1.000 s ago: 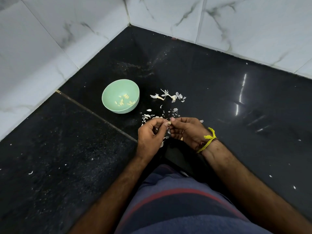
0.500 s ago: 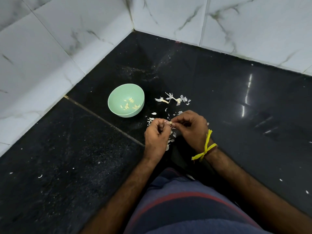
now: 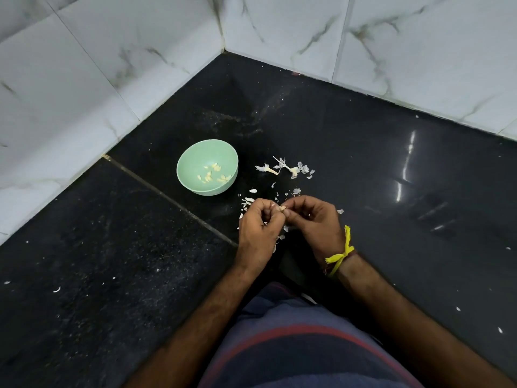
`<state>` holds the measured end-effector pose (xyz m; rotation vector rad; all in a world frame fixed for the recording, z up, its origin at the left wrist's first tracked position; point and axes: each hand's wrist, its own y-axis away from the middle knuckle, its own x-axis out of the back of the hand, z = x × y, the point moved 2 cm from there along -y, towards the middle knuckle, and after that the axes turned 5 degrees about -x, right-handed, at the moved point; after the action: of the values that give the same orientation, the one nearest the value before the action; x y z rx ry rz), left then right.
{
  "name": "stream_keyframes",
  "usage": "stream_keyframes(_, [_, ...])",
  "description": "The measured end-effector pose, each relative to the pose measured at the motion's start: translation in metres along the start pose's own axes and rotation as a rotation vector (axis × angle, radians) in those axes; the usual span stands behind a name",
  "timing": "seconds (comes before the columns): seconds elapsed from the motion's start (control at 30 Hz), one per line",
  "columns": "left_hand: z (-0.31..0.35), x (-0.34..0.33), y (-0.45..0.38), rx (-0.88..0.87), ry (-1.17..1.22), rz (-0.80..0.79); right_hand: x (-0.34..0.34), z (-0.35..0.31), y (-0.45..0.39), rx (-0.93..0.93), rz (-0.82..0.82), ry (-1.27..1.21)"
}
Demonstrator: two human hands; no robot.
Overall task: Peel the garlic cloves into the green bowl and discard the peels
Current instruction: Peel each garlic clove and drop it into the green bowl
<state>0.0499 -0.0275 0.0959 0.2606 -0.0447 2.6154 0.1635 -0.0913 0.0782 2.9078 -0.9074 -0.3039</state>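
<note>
A green bowl [image 3: 193,161] stands on the black floor with several peeled garlic cloves [image 3: 212,176] in its bottom. Just below and right of it, my left hand [image 3: 258,231] and my right hand [image 3: 314,225] meet fingertip to fingertip and pinch one small pale garlic clove [image 3: 282,209] between them. Most of that clove is hidden by my fingers. White garlic peels [image 3: 285,169] and stem pieces lie scattered on the floor beyond and under my hands.
White marble wall tiles [image 3: 84,79] form a corner behind the bowl. A floor joint [image 3: 167,194] runs diagonally past the bowl. My right wrist bears a yellow thread [image 3: 340,257]. My striped lap [image 3: 293,345] fills the bottom middle.
The view has tilted a little, so bowl and hands sit lower and further right. My fingers have kept working the same clove; both hands stay together.
</note>
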Motion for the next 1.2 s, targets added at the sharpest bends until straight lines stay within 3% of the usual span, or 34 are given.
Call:
stream_keyframes(0.27, [0.001, 0.001, -0.002, -0.054, -0.104, 0.017, -0.003, 0.004, 0.002, -0.195, -0.053, -0.378])
stream_keyframes(0.43, [-0.003, 0.002, -0.001, -0.069, -0.107, 0.044, 0.0, -0.001, -0.002, -0.253, -0.058, -0.46])
stream_keyframes(0.67, [0.002, 0.009, -0.004, -0.155, -0.139, 0.125, -0.003, 0.004, 0.0, -0.262, -0.023, -0.414])
stream_keyframes(0.93, [-0.001, 0.011, -0.004, -0.246, -0.143, 0.165, -0.005, -0.005, 0.006, -0.079, 0.058, -0.11])
stream_keyframes(1.2, [-0.001, 0.011, -0.004, -0.312, -0.161, 0.15, -0.005, -0.007, 0.007, -0.007, 0.064, 0.017])
